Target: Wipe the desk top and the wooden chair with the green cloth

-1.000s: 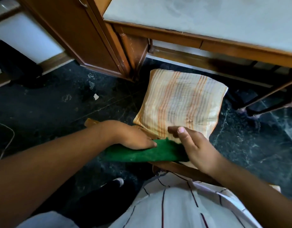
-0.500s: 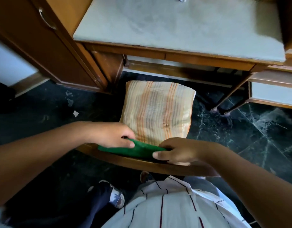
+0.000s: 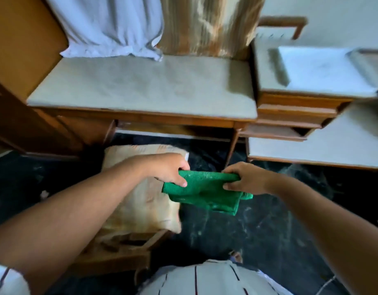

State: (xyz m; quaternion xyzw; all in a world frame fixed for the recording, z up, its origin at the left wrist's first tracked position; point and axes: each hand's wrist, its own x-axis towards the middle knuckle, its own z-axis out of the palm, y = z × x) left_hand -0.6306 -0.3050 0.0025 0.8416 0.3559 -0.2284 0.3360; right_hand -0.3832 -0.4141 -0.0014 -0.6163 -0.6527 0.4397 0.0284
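The green cloth (image 3: 207,191) hangs folded in the air between my hands, above the dark floor and just right of the chair. My left hand (image 3: 170,168) pinches its left top edge and my right hand (image 3: 244,177) grips its right top edge. The wooden chair (image 3: 128,250) stands below my left arm, with a striped orange cushion (image 3: 141,207) on its seat. The desk top (image 3: 141,88), pale grey with a wooden front edge, lies beyond my hands.
A tall wooden cabinet (image 3: 19,60) stands left of the desk. White and gold curtains (image 3: 154,24) hang down onto the desk's back edge. A drawer unit (image 3: 294,111) and a lower pale surface (image 3: 333,143) sit at the right. The floor (image 3: 237,231) is dark marble.
The cloth was pressed on the chair's back rail; both hands have lifted it up and to the right, off the chair. My view has tilted up, showing the whole desk top.
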